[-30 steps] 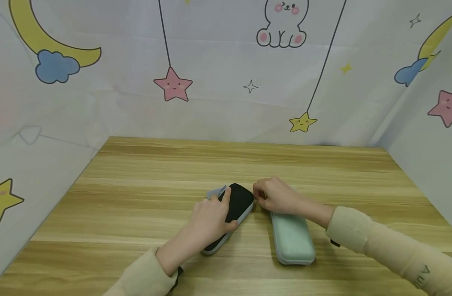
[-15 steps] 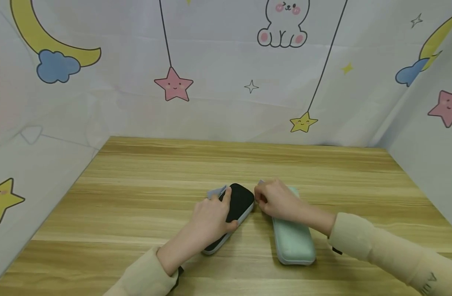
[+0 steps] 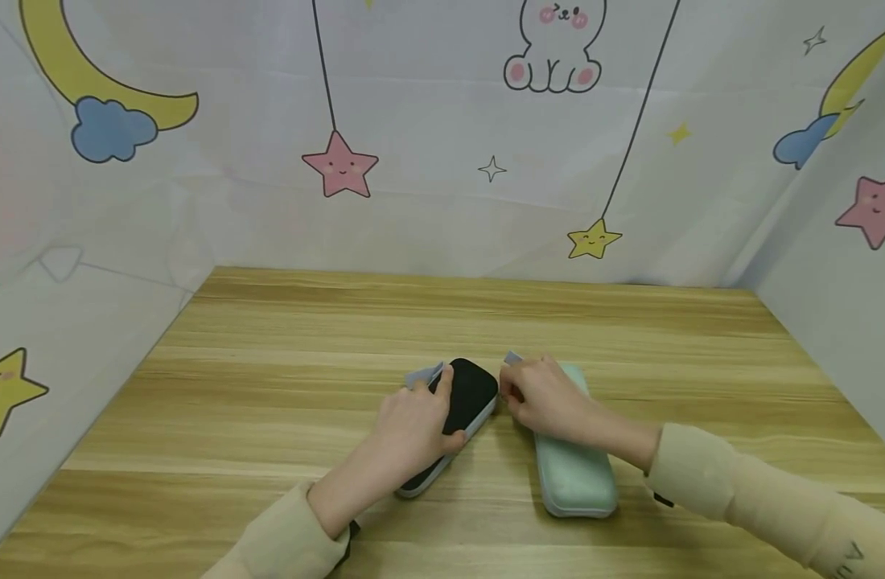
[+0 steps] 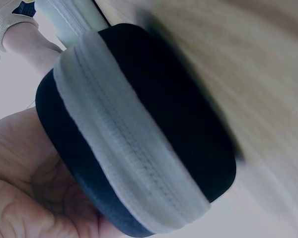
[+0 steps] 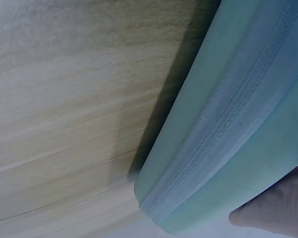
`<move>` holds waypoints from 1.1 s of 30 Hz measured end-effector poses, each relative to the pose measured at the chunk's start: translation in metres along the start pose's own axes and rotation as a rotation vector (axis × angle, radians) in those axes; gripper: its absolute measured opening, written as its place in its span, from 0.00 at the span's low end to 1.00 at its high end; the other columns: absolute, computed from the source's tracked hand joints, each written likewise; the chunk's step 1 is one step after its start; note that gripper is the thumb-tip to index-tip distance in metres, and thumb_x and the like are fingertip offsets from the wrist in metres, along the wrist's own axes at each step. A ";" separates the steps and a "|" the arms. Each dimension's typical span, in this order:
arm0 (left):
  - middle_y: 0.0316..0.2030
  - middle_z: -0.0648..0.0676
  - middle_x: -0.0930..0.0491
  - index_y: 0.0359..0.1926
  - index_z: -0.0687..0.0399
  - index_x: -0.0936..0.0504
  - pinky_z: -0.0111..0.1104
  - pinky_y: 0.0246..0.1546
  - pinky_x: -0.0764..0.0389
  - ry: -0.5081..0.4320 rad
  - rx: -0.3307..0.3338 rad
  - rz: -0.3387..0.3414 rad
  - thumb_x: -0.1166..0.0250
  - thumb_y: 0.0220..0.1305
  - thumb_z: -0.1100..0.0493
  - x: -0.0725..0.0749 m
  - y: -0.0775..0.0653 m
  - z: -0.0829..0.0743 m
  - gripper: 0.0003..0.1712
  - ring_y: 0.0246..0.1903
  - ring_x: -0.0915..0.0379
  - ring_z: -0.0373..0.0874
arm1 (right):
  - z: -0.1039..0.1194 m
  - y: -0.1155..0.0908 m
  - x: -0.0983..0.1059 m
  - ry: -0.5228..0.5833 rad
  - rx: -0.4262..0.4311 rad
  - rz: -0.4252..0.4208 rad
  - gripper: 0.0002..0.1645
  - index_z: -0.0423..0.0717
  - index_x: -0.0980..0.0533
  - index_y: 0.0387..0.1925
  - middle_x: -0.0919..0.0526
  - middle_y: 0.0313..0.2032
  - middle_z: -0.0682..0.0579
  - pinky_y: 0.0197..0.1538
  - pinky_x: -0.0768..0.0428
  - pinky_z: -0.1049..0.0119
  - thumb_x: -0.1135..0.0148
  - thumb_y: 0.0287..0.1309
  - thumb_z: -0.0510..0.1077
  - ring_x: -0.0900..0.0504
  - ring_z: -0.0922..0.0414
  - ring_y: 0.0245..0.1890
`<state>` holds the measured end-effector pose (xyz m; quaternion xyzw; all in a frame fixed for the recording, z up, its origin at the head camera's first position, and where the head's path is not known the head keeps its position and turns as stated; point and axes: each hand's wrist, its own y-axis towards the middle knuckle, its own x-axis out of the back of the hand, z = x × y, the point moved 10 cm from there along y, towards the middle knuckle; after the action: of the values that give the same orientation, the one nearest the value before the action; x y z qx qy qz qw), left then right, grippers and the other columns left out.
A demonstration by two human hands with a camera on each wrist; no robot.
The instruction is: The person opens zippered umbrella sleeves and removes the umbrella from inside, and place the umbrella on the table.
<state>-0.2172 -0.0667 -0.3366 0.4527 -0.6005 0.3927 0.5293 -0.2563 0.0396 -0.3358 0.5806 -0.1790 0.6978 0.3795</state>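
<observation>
My left hand (image 3: 409, 422) grips a black zip case (image 3: 471, 390) with a grey zip band, its index finger lying along the top and its thumb on the near right side. The left wrist view shows the zip band (image 4: 124, 134) from the case's end, drawn together there. Curled fingers of my right hand (image 3: 547, 398) are at the far right corner of the black case; what their tips pinch, if anything, is hidden. That hand reaches over a mint-green zip case (image 3: 576, 474) lying on the table. In the right wrist view the mint case's zip band (image 5: 228, 114) looks closed.
A grey-blue tab (image 3: 422, 375) sticks out left of the black case. Beyond my right fingers shows another grey-blue tab (image 3: 512, 358). The wooden table (image 3: 269, 346) ends at a printed cloth wall (image 3: 428, 233) behind and at both sides.
My right hand has shifted slightly right and towards me, uncovering the far end of the mint case and the tab beside it. My left hand and both cases look still.
</observation>
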 end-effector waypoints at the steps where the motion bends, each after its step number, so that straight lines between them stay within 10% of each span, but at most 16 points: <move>1: 0.40 0.65 0.17 0.69 0.58 0.35 0.31 0.14 0.34 -0.001 0.002 0.003 0.31 0.53 0.39 0.000 0.000 0.000 0.48 0.17 0.32 0.43 | 0.000 0.000 0.000 0.000 -0.003 0.001 0.10 0.48 0.24 0.21 0.24 0.17 0.60 0.32 0.41 0.70 0.36 0.46 0.31 0.34 0.67 0.19; 33: 0.37 0.65 0.17 0.68 0.59 0.34 0.29 0.13 0.38 0.019 -0.006 -0.020 0.31 0.54 0.40 0.000 0.000 -0.003 0.47 0.14 0.36 0.42 | 0.005 -0.007 0.001 -0.018 -0.036 -0.015 0.13 0.52 0.26 0.17 0.27 0.15 0.62 0.32 0.39 0.69 0.35 0.44 0.32 0.34 0.67 0.19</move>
<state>-0.2160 -0.0634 -0.3361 0.4535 -0.5921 0.3898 0.5403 -0.2483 0.0410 -0.3352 0.5814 -0.1904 0.6862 0.3935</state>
